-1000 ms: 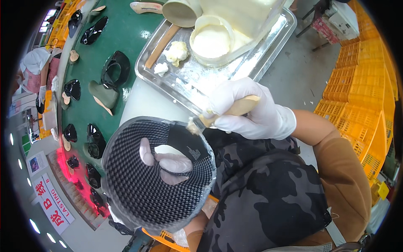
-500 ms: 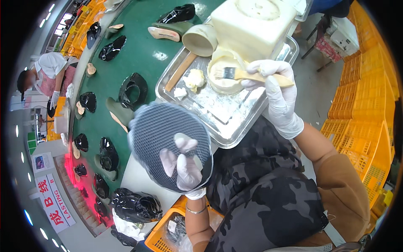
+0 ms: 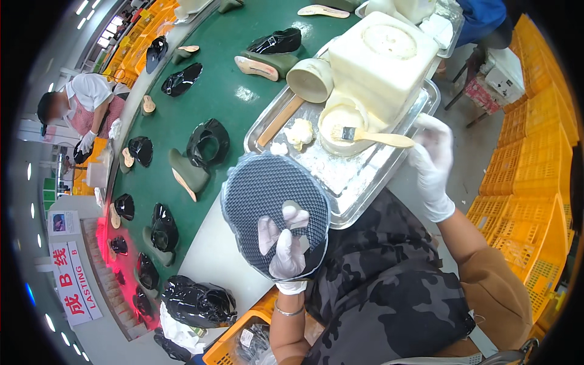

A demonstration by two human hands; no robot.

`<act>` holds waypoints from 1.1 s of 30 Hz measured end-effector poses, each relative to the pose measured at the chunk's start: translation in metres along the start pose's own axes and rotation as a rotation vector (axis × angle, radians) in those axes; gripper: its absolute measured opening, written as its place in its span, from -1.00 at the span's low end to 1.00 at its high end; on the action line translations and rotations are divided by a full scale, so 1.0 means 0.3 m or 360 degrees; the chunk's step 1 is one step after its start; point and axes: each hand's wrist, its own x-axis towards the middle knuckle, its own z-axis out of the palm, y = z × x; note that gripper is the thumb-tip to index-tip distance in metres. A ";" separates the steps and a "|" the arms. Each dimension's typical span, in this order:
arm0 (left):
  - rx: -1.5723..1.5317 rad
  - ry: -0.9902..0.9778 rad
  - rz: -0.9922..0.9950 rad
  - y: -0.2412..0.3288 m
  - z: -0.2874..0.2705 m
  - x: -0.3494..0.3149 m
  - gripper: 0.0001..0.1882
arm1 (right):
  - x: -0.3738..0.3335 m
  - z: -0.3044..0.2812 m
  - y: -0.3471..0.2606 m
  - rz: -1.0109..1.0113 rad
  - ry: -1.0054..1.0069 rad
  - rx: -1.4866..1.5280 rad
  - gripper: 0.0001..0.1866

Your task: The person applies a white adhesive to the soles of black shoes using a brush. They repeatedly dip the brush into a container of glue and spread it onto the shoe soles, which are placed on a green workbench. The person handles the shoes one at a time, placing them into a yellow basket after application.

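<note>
My left hand (image 3: 287, 252), in a white glove, is closed on a rounded dark textured piece (image 3: 274, 198) with a ragged pale rim, possibly part of a shoe upper. Its fingers show over the ribbed face. My gloved right hand (image 3: 435, 161) stands with fingers apart and holds nothing, just off the handle end of a wooden brush (image 3: 383, 139). That brush lies across the round mouth (image 3: 342, 115) of a cream plastic jug (image 3: 386, 55), its bristles over the pale paste inside. Beneath them is a metal tray (image 3: 359, 207).
On the tray are a beige cup (image 3: 310, 80), a wooden stick (image 3: 280, 121) and white lumps (image 3: 299, 134). Black shoe uppers (image 3: 208, 143) and green shoe lasts (image 3: 188, 170) sit on the green belt. Yellow crates (image 3: 511, 158) stack at right; a co-worker (image 3: 91, 109) stands far left.
My right hand has let go of the brush and drawn away to the right, leaving it resting on the jug's mouth. My left hand still holds the textured piece.
</note>
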 end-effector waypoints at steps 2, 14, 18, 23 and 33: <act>0.0601 -0.0066 0.0324 -0.055 -0.035 -0.017 -0.54 | -0.022 -0.053 -0.031 -0.0280 -0.0027 -0.0126 -0.71; -0.0491 0.0099 -0.0527 0.076 0.065 -0.026 -0.57 | -0.260 0.159 -0.071 0.2446 -0.1364 0.1481 -0.63; 0.0421 -0.0080 -0.0348 0.034 -0.009 0.005 -0.41 | -0.181 0.176 -0.130 0.2289 -0.1299 0.1386 -0.61; 0.1078 -0.0282 0.0059 0.011 -0.034 0.135 -0.29 | 0.123 0.172 -0.189 0.1478 -0.1087 0.0968 -0.77; 0.2397 -0.0398 0.0060 -0.241 -0.232 0.471 -0.58 | 0.886 0.228 0.040 0.0412 -0.0719 -0.0603 -0.71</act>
